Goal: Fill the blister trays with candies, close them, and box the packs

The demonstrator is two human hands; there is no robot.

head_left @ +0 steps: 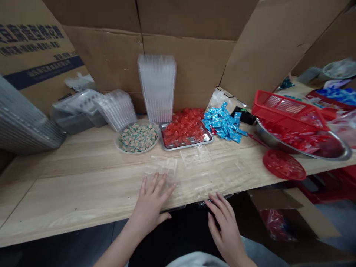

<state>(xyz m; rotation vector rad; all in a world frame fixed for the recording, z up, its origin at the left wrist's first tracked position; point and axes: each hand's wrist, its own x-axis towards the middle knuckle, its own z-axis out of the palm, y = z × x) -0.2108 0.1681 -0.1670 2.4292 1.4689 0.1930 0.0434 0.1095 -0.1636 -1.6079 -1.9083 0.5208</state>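
This is a makeshift workshop for handling small goods. A long wooden tabletop point(83, 185) is hemmed in at the far side by cardboard sheets point(183, 66). Stacks of clear plastic trays point(157, 87) rise beside a steel tray point(186, 145) of red wrapped sweets, and a steel bowl point(342, 154) sits at right under a red plastic basket point(283, 107).

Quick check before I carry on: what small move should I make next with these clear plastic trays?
Probably draw the clear plastic tray under your left hand back from the wooden table edge. Its near side looks to sit right at that edge, and your right hand is just below the edge, beside another clear tray.
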